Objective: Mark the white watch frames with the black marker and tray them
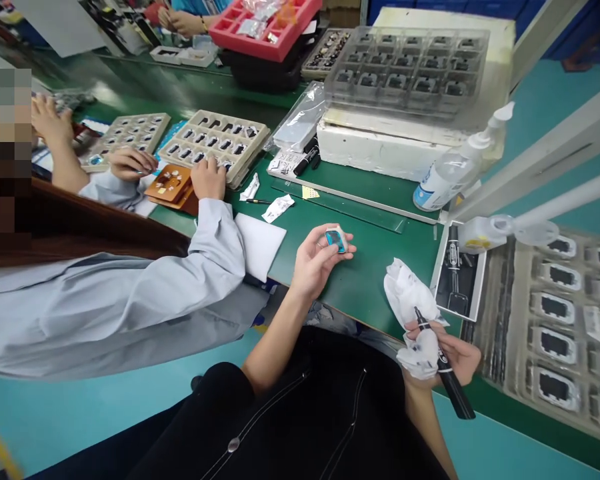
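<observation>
- A teal floor (55, 420) spans the lower left and upper right of the frame, in a room of shared work stations.
- A green surface (360, 287) runs across the middle, where a co-worker's grey sleeve (180, 280) reaches in from the left toward an orange-brown fixture (170, 183).
- A pale tray (527, 267) of framed parts fills the right edge; whether those parts are finished or waiting cannot be told.
- At upper right, a clear tray (407, 37) rests on a white foam block (380, 150), a pump bottle (433, 183) just beside it.
- The right hand (455, 353), lower right, curls closed around a black marker (450, 380), with crumpled white tissue (423, 357) bunched against its fingers.
- The left hand (313, 263), center frame, pinches a small blue-faced part (335, 240) between thumb and fingers, above the surface.
- Work appears under way on that single part: marker and part are both in hand but well apart. Any mark on its face is too small to confirm, so how much remains is unclear.
</observation>
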The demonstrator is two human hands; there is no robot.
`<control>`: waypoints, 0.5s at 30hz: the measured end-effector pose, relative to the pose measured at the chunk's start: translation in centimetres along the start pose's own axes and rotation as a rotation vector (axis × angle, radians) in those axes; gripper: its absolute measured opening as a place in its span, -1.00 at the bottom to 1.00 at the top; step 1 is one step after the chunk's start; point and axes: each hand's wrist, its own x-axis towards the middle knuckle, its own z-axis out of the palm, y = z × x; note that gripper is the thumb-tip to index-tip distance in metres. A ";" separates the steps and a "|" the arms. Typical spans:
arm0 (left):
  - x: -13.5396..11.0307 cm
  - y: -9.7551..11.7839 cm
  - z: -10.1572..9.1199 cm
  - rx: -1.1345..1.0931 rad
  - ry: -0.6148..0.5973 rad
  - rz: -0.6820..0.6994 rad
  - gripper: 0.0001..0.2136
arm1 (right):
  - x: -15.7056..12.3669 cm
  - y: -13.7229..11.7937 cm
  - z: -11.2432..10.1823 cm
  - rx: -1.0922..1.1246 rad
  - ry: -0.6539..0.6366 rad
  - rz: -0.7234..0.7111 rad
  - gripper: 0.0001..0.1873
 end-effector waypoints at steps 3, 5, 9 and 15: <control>-1.4 1.2 1.2 -0.004 -0.001 0.036 -0.44 | 1.1 -1.2 0.6 0.070 -0.012 -0.118 -0.71; -2.1 1.9 1.8 0.036 0.014 0.077 -0.45 | 1.7 -1.9 1.0 0.088 -0.024 -0.131 -0.70; -2.9 3.0 2.8 0.082 0.045 0.145 -0.57 | 2.1 -2.8 1.4 0.094 -0.005 -0.133 -0.71; -3.2 3.7 3.1 0.096 0.094 0.126 -0.60 | 2.3 -3.0 1.0 0.046 -0.062 -0.092 -0.63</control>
